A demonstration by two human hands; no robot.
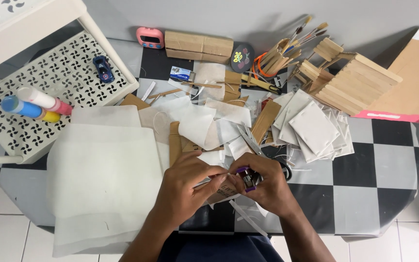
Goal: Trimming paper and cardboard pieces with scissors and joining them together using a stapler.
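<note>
Here my right hand [263, 187] is curled tight around a small purple-handled tool [246, 177], low in the frame just right of centre; whether it is a cutter or a stapler I cannot tell, since my fingers cover most of it. My left hand [190, 182] sits just beside it, thumb and forefinger pinched together on a thin white paper strip [221, 171] that runs across to the tool. The two hands almost touch, and the strip lies right between them, at the tool's tip. Under my wrists lies a brown card piece [219, 193], partly hidden.

Just above my hands spreads a heap of white paper scraps [204, 121] and brown card offcuts. To the right of that, a fanned stack of white square sheets [314, 128] rests on the checkered table [360, 170]. To the left, large translucent white sheets [103, 174] cover the table's near corner.

In the upper left stands a white perforated rack [49, 73]; on its shelf lie glue tubes [35, 104] with coloured caps and a small blue toy car [103, 68]. At the top centre an orange-rimmed holder [263, 63] is filled with paintbrushes and wooden sticks. Beside it, upper right, is a craft-stick model house [350, 80], and left of the holder a pink timer [150, 37].
</note>
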